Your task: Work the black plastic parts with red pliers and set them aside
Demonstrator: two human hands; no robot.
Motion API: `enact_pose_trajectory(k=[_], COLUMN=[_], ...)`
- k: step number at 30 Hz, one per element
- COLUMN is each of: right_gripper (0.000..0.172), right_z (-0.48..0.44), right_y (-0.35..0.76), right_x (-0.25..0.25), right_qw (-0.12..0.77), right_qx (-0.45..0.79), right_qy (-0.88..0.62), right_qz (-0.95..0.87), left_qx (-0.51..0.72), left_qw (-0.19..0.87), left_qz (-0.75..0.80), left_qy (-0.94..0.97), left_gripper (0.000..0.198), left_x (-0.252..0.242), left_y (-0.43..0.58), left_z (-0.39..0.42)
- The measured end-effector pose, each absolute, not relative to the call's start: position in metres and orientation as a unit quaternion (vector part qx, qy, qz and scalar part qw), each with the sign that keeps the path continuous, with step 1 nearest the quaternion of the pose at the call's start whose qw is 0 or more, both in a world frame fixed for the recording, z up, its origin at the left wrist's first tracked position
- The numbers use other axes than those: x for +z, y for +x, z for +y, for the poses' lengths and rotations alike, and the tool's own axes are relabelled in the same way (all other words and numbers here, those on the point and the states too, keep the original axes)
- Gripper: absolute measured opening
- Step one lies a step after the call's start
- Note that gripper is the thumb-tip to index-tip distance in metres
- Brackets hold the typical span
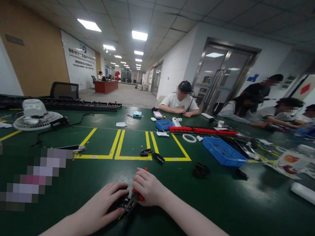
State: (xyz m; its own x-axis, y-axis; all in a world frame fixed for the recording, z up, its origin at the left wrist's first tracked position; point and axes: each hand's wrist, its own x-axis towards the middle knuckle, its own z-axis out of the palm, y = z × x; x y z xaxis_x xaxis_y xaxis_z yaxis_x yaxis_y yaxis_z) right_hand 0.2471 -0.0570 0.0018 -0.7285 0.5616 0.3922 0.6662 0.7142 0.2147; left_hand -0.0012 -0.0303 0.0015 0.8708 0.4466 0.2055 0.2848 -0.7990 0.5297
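My right hand (149, 189) is closed around the red handles of a pair of pliers (133, 204). The slim grey jaws point down and left, towards the tabletop near my left fingertips. My left hand (105, 205) is curled over a small black part (125, 201) with shiny bits, its thumb and fingers on either side of it. Fingers and pliers hide much of that part. Farther forward lie two small black parts, one (145, 152) on the yellow tape and another (158, 158) beside it.
A dark bundle (201, 169) lies to the right, near a blue tray (223, 152). Yellow tape (133, 158) marks rectangles on the green table (221, 207). A white fan (38, 119) lies at left. Several people sit or stand across the table and at right.
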Motion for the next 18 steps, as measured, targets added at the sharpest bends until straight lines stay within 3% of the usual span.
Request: enact_pose_trajectory(k=[18], right_gripper=[0.022], right_z=[-0.0554], right_y=[0.2432], right_x=[0.0038], right_qw=[0.217], right_qx=[-0.183], right_qy=[-0.353], right_qz=[-0.892], left_qx=[0.163], left_qw=[0.163], left_qz=[0.175], left_qy=[0.957], left_gripper=[0.033], left_x=[0.0016], left_y=[-0.0053], left_z=[-0.0290])
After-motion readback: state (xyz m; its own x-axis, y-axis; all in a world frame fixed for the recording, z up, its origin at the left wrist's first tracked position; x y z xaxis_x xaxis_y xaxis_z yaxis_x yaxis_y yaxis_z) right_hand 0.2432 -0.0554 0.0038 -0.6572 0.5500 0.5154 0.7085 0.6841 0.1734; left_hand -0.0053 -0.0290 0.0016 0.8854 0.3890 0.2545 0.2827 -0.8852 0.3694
